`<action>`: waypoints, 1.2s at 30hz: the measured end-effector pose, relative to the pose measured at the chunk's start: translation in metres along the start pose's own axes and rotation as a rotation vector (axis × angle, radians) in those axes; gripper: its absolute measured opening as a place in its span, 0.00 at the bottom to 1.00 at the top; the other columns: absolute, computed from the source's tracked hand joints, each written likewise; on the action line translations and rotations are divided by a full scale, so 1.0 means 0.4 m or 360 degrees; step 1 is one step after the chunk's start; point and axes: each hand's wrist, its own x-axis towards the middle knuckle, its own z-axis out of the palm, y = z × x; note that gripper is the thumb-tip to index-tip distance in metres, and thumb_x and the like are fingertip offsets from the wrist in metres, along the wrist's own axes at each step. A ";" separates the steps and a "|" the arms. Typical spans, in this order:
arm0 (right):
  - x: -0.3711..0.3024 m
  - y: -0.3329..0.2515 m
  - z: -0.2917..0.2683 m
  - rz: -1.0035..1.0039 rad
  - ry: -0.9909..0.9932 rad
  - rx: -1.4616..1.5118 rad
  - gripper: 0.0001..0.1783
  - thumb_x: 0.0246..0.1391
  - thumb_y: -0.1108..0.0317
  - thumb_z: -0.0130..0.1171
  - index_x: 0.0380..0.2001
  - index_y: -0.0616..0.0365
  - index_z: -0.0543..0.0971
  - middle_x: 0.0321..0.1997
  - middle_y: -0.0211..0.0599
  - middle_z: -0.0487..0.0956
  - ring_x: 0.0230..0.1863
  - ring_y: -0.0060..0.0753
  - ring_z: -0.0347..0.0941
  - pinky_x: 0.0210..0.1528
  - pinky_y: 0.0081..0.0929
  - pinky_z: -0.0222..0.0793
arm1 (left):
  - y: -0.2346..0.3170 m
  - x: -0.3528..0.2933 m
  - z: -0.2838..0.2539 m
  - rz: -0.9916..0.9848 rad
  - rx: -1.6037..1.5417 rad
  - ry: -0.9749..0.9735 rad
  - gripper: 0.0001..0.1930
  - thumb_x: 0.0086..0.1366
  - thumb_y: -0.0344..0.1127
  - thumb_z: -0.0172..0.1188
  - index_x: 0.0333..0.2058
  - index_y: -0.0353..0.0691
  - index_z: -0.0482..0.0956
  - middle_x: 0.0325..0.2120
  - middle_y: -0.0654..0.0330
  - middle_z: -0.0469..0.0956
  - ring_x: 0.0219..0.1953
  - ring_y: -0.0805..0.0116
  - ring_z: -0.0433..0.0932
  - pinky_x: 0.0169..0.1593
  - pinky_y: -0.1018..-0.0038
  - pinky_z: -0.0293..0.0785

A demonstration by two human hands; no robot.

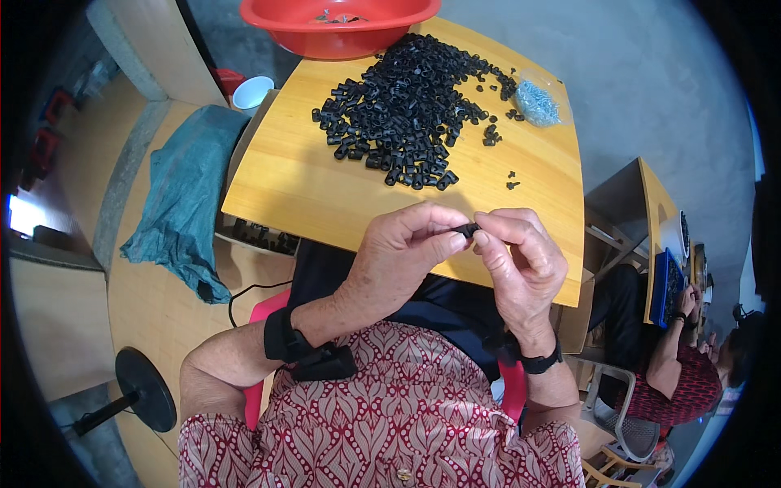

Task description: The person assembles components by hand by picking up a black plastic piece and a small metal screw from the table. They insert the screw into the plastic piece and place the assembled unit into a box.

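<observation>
Just over the near edge of the yellow table [285, 175], my two hands meet around a small black plastic part [466, 230]. My left hand [411, 242] pinches it between thumb and fingertips. From the other side, the thumb and forefinger of my right hand [521, 252] close on it as well, and they cover most of its shape. Beyond my hands lies a broad heap of small black plastic fittings [399, 106], many of them short tubes. A few tiny black pieces [512, 180] lie apart to the right of the heap.
A clear bag of silvery screws [537, 104] sits at the table's right edge. A red basin [342, 37] stands at the far edge. To the left hangs a green sack [183, 195] near a white bowl [253, 93]. At far right, another person [671, 374] works by a blue tray [669, 285].
</observation>
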 end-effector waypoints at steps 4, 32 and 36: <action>-0.019 0.000 0.015 0.0010 0.0100 -0.0037 0.09 0.51 0.80 0.64 0.38 0.63 0.82 0.35 0.44 0.80 0.35 0.34 0.79 0.37 0.25 0.74 | 0.003 -0.006 -0.001 -0.0031 -0.0008 0.0003 0.08 0.67 0.27 0.58 0.43 0.30 0.78 0.36 0.62 0.80 0.40 0.79 0.77 0.45 0.80 0.75; -0.049 0.004 0.021 -0.0031 -0.0081 -0.0223 0.19 0.46 0.83 0.64 0.45 0.64 0.79 0.37 0.45 0.78 0.36 0.36 0.78 0.38 0.28 0.75 | 0.004 -0.004 -0.005 -0.0238 0.0138 -0.0020 0.06 0.66 0.27 0.59 0.39 0.32 0.79 0.31 0.66 0.79 0.35 0.83 0.75 0.40 0.83 0.73; -0.060 0.025 0.032 -0.0246 -0.0042 -0.0418 0.22 0.43 0.82 0.67 0.45 0.64 0.78 0.36 0.45 0.77 0.35 0.38 0.77 0.37 0.30 0.75 | 0.003 -0.012 -0.005 -0.0311 0.0025 -0.0039 0.06 0.67 0.27 0.58 0.40 0.32 0.79 0.32 0.66 0.79 0.35 0.83 0.75 0.41 0.83 0.73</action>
